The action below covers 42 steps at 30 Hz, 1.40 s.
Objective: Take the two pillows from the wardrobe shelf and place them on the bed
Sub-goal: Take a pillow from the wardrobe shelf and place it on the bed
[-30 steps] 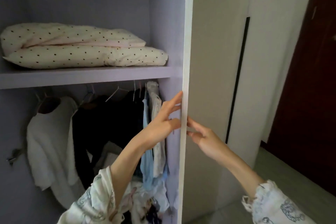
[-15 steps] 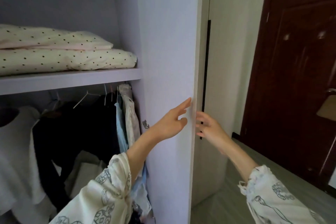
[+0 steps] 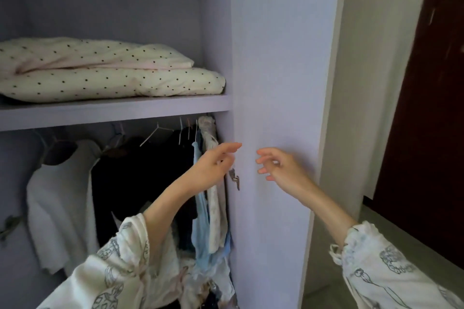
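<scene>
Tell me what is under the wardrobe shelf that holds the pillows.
Under the shelf clothes hang on hangers: a white top, dark garments, a light blue piece. The left hand and its arm cover part of them; the rail itself cannot be seen.

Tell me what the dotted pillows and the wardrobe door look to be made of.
Pillows: soft woven fabric, cream with dark dots, matte; creases and sagging edges suggest cotton over padding. Wardrobe door: flat, smooth pale lilac board, probably laminated wood panel.

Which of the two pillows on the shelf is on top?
The upper pillow, the shorter one with the pink edge. It lies on the longer lower pillow, which reaches further right, toward the door panel.
</scene>
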### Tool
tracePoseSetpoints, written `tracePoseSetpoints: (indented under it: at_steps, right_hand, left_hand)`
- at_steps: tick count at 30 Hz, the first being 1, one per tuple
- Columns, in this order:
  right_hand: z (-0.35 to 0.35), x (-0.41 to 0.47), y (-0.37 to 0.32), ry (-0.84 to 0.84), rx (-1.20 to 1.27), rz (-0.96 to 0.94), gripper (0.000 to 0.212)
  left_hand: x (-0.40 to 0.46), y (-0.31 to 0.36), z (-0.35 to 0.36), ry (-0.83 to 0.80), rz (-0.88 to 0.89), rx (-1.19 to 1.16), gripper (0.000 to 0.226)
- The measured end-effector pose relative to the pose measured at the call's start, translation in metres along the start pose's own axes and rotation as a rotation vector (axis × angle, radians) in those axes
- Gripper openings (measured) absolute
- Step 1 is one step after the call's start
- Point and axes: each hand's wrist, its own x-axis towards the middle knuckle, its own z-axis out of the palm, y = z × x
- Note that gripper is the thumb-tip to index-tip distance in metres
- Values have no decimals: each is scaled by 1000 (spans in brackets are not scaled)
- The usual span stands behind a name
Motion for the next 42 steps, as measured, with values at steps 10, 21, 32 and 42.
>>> tracePoseSetpoints:
  at_steps: [10, 21, 32, 42]
  right_hand:
    - [98, 126, -53, -98, -73, -201, 27]
    - [216, 321, -143, 19, -327, -588, 34]
    - [290, 459, -202, 129, -668, -816, 58]
    - [306, 534, -222, 21, -963, -751, 92]
  left_hand:
    - [27, -74, -151, 199, -88, 241, 38]
    - [126, -166, -335, 351, 57, 650, 37]
    - [236, -223, -468, 353, -15, 1140, 73]
    - [268, -225, -502, 415, -26, 1437, 66]
